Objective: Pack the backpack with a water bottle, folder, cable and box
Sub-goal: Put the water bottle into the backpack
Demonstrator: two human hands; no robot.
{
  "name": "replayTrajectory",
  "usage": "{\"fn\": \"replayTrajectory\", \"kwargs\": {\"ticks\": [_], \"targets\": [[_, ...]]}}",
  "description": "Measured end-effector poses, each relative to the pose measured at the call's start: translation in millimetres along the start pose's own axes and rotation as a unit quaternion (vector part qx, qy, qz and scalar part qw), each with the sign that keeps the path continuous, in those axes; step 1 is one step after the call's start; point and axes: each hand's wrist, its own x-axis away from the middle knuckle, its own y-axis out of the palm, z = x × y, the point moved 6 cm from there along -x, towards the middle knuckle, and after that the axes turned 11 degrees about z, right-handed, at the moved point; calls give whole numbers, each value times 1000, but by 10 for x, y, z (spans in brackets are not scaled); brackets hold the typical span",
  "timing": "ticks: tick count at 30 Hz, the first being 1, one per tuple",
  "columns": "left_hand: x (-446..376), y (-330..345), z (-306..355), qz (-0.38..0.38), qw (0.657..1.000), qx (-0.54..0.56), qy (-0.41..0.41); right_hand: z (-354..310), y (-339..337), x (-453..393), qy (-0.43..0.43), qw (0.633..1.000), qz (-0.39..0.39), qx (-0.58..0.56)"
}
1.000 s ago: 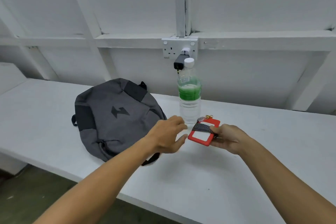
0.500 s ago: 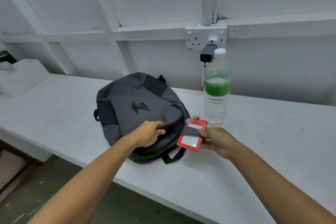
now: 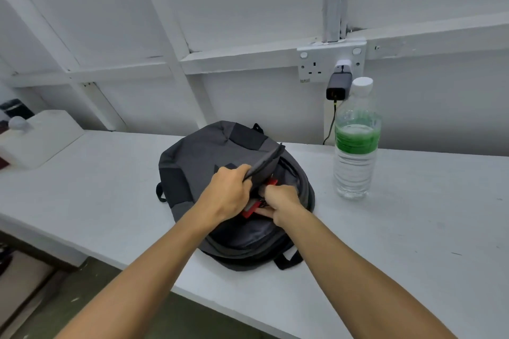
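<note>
Backpack (image 3: 198,162): one, grey, lying flat on the white bench (image 3: 413,228) under both hands, its long axis running from the person's near edge away toward the wall, top handle at the far end. One bottle (image 3: 355,146) stands upright to the right of the right hand, well apart from it, white cap up, green label round its middle. One red holder (image 3: 252,210) shows partly between the two hands, at the bag's mouth; much of it is hidden, so its direction cannot be told. One black charger (image 3: 338,87) hangs from the wall socket (image 3: 316,63) beyond the bottle, a thin cable (image 3: 330,126) dropping from it.

Left hand (image 3: 230,195) reaches in from the lower left, knuckles up, fingers curled tight around the edge of the bag's front flap, lifting it off the opening. Right hand (image 3: 283,202) comes from the lower right, wrist bent down, fingers closed on the red holder at the opening, just beside the left hand.
</note>
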Motion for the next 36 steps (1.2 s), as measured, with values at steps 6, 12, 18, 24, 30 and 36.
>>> {"fn": "replayTrajectory", "kwargs": {"ticks": [6, 12, 18, 24, 30, 36], "targets": [[-33, -218, -68, -7, 997, 72, -19, 118, 417, -55, 73, 987, -11, -143], [-58, -302, -138, -16, 996, 79, -24, 107, 695, -175, 40, 985, -83, -147], [-69, -237, -231, -4, 994, 97, -52, -84, 466, -147, -160, 969, -67, 177], [18, -27, -59, 17, 991, 109, -72, -539, -175, 91, -402, 792, 83, 452], [132, 411, 193, 23, 989, 87, -117, -277, -1061, 217, -324, 833, 215, 394], [230, 621, 362, 30, 989, 53, -136, 12, -1257, 6, -174, 925, 179, 286]]}}
